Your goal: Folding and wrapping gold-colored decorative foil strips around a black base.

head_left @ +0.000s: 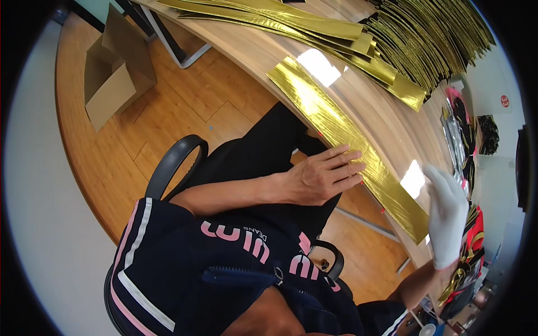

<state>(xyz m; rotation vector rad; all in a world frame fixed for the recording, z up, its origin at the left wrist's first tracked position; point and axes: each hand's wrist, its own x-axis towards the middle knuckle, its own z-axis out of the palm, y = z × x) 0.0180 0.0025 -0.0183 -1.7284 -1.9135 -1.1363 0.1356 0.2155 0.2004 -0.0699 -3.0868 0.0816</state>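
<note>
A long, shiny gold strip lies flat along the near edge of the wooden table. My bare left hand rests on its middle, fingers stretched out and slightly spread, fingertips touching the foil-like surface. Beyond the strip's right end is my right hand, in a white glove. Its fingers extend away from me, and no object shows in it. Whether the glove touches the table or the strip's end, I cannot tell.
More gold strips lie across the table's far side, beside a thick fanned stack of gold-edged pieces. Red, black and silver materials crowd the right. An open cardboard box stands on the wooden floor at left. A chair armrest is beside me.
</note>
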